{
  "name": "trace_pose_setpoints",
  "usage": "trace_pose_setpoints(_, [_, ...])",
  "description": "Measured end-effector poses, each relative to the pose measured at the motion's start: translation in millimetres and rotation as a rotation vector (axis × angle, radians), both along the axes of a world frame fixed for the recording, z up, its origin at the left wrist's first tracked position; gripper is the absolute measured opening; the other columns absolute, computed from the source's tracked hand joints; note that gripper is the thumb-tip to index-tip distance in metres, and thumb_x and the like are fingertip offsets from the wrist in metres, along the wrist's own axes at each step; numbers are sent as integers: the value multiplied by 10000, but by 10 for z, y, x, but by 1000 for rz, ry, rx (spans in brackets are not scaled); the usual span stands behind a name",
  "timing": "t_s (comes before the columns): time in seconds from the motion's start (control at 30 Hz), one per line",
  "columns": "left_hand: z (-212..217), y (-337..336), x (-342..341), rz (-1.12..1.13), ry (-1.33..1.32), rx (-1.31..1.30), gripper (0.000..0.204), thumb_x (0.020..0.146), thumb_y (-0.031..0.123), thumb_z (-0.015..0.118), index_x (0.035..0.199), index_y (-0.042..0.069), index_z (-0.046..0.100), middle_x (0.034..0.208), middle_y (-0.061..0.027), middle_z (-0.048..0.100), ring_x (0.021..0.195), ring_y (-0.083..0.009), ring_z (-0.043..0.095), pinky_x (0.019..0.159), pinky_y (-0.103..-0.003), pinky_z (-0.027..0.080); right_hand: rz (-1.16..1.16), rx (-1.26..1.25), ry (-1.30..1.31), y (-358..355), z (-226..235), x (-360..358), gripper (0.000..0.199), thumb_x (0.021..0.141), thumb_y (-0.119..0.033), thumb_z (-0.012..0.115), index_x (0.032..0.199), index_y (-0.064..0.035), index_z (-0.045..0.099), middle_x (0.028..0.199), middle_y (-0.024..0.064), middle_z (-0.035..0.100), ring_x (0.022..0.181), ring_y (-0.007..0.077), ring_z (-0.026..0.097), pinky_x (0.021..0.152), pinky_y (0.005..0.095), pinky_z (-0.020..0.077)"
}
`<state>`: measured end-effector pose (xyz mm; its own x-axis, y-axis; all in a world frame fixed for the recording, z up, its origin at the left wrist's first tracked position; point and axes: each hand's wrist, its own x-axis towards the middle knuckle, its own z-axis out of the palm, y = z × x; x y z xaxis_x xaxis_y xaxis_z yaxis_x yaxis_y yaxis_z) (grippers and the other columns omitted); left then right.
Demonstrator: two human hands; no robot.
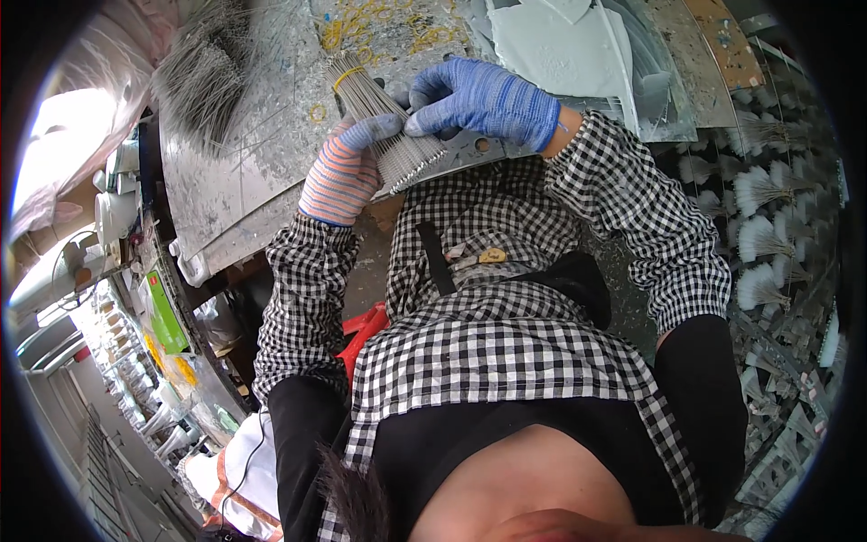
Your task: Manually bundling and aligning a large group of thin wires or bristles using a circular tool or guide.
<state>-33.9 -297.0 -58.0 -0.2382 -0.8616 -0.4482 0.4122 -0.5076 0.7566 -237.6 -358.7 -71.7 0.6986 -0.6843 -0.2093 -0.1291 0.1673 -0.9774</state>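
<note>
A bundle of thin grey metal wires (395, 143) lies tilted at the table's near edge, its coiled-looking lower ends fanned toward me. A yellow rubber band (349, 78) circles its far end. My left hand (348, 172), in a pink-and-white striped glove with a greyish thumb, is wrapped round the bundle from the left, thumb across the top. My right hand (479, 101), in a blue knit glove, has its fingers curled and its fingertips pinched against the bundle's right side. What lies between those fingertips is hidden.
A loose heap of similar wires (206, 68) lies at the far left of the worn grey table (248, 194). Yellow rubber bands (361, 25) are scattered at the back. A white slab (564, 50) rests on a clear sheet at the back right. White-tufted brush-like pieces (763, 239) stand at right.
</note>
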Motion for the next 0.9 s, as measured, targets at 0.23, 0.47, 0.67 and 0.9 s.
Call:
trace_pose_setpoints(0.23, [47,-55,-104,-22,-51,-78,571,764,28,591,1311,-31,435,1144,-193,608,1056,-295,645,944,-428,572,-20,-179,34,-34,-152,-45,319,803,-277,788,947,-21,662,826,36,656,766,116,615,755,275,523])
trace_pose_setpoints(0.47, [17,-97,-141,16,-155,-239,714,771,-75,587,1424,69,340,1162,-147,616,1057,-272,636,912,-408,564,-90,-347,-31,58,-128,-136,286,830,-246,764,973,-20,661,859,44,675,819,123,631,802,286,529])
trace_pose_setpoints(0.67, [140,-145,-218,-38,-275,-366,703,776,-88,628,1412,48,359,1153,-141,632,1050,-261,643,905,-383,574,-186,-482,30,73,-110,-195,294,812,-281,748,1028,-89,700,922,73,720,846,174,688,850,316,547])
trace_pose_setpoints(0.9, [242,-316,-423,-22,-435,-494,586,788,-25,664,1327,18,437,1138,-144,645,1012,-247,660,868,-372,579,-258,-718,298,35,53,-391,347,797,-378,744,1072,-167,720,886,53,733,783,171,704,769,308,571])
